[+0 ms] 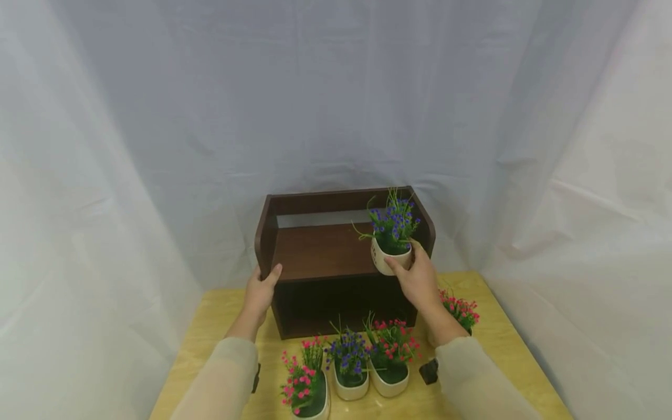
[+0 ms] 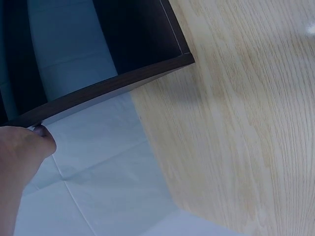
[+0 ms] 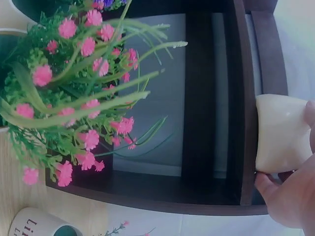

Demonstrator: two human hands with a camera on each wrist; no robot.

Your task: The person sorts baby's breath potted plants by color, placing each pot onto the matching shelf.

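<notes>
A dark brown two-tier wooden shelf [image 1: 320, 251] stands on the table. At its left side panel, my left hand [image 1: 259, 297] grips the lower front edge, thumb on the near side; the left wrist view shows that hand [image 2: 22, 155] at the panel's edge. My right hand [image 1: 421, 281] holds a white pot [image 1: 385, 261] of purple artificial flowers [image 1: 395, 220] at the right end of the upper tier. From the right wrist, the white pot [image 3: 283, 132] appears at the upper board's front edge; whether it bears weight there I cannot tell.
Before the shelf stand a pink-flowered pot [image 1: 310, 402], a purple-flowered pot [image 1: 352, 389] and a red-pink-flowered pot [image 1: 391, 382]. Another pink-flowered plant [image 1: 461, 309] is partly behind my right forearm. White sheeting [image 1: 336, 105] surrounds the wooden table [image 1: 210, 338].
</notes>
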